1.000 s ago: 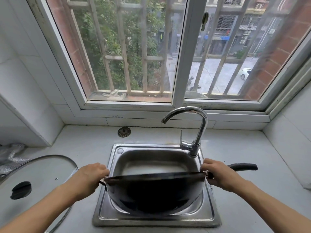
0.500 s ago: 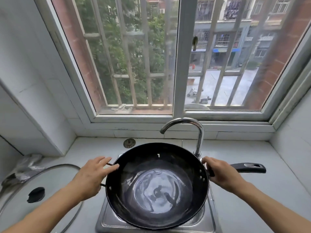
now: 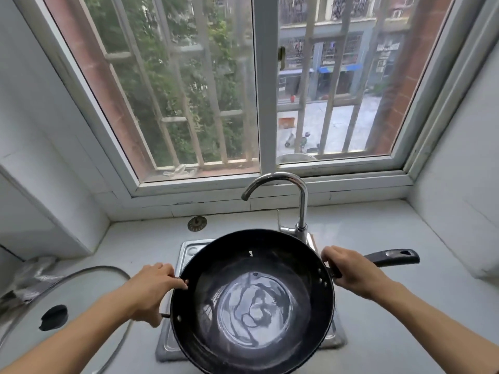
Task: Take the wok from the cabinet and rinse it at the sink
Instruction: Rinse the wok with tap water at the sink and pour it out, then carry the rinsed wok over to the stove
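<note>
A black wok [image 3: 253, 300] is held level over the steel sink [image 3: 189, 249], its wet inside facing up and covering most of the basin. My left hand [image 3: 151, 292] grips the small side handle on the wok's left rim. My right hand [image 3: 351, 271] grips the long black handle [image 3: 391, 257] close to the rim, and the handle's free end points right. The chrome tap [image 3: 299, 201] stands just behind the wok, with its spout curving left above the far rim. No water runs from it.
A glass lid [image 3: 54, 314] with a black knob lies on the counter to the left, beside crumpled foil [image 3: 35, 273]. A round drain cover [image 3: 197, 223] sits behind the sink. Tiled walls close in left and right, and a barred window spans the back.
The wok was tipped on edge in the sink a second ago. Both hands have turned it flat, opening upward, and raised it over the basin. The view has lifted toward the window.
</note>
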